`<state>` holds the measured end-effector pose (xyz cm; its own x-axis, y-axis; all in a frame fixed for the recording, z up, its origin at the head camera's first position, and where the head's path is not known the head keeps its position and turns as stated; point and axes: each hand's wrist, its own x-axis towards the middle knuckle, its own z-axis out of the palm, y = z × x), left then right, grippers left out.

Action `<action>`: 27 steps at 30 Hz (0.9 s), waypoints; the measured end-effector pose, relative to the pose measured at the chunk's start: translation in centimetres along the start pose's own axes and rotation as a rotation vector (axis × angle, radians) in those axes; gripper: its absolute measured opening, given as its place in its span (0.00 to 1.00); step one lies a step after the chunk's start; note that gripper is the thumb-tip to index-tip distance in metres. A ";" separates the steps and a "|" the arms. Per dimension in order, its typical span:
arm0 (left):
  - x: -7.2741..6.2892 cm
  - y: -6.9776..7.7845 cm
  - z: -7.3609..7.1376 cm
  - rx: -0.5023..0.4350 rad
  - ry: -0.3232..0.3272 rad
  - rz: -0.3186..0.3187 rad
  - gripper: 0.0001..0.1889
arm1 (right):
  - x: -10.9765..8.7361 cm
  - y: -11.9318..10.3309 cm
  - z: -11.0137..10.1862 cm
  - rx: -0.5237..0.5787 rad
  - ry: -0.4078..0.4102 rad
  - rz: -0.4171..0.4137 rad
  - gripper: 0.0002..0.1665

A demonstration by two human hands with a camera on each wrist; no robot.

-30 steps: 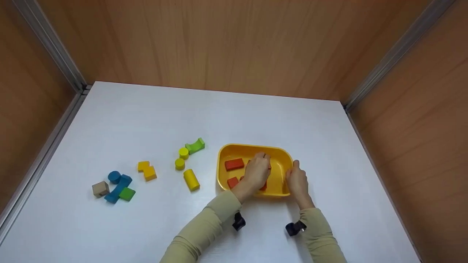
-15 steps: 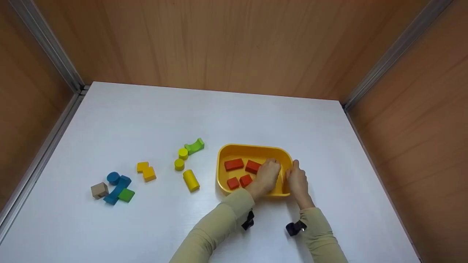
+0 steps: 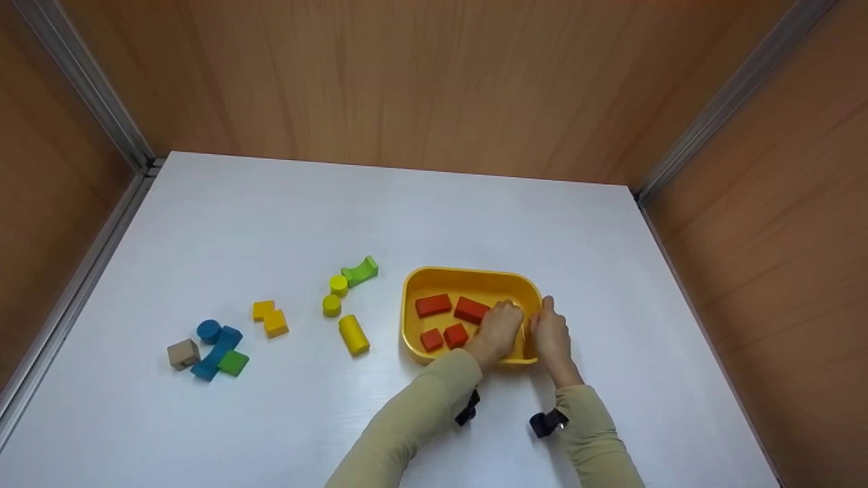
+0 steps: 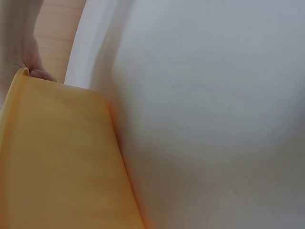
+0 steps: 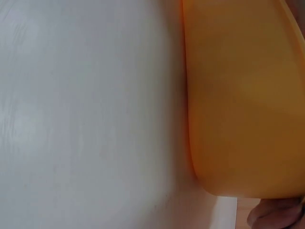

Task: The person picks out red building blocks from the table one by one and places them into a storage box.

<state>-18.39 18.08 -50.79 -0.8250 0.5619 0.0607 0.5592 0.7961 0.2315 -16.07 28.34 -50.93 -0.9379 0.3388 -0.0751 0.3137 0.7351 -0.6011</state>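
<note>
A yellow plastic tray (image 3: 415, 281) holds several red blocks (image 3: 433, 305). My left hand (image 3: 500, 330) reaches down inside its right half, fingers curled and turned away from view. Whatever lies under that hand is hidden, so I cannot see if it holds a block. At the tray's right end my right hand (image 3: 553, 335) grips the rim, thumb upward. The left wrist view shows the tray's outer wall (image 4: 66, 152) with part of a hand (image 4: 31, 59) at its end. In the right wrist view, fingers (image 5: 276, 213) curl at the tray's end.
Left of the tray lie a light green arch (image 3: 360, 271), yellow cylinders (image 3: 353, 335) and orange-yellow cubes (image 3: 274, 322). Farther left sit blue blocks (image 3: 217, 354), a green block (image 3: 233, 362) and a plain wooden cube (image 3: 184, 354). Wooden panels (image 3: 434, 81) wall the white table.
My left hand has moved right and slightly nearer within the tray, uncovering red blocks at its middle. My right hand stays on the rim.
</note>
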 end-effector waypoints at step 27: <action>-2.0 0.0 -3.1 0.069 0.065 0.079 0.17 | 0.0 -0.1 -0.1 0.012 -0.022 0.008 0.06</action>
<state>-17.05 16.25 -47.92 -0.7804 0.6096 0.1390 0.6251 0.7647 0.1562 -16.10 28.34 -50.81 -0.9385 0.3313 -0.0977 0.3195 0.7252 -0.6099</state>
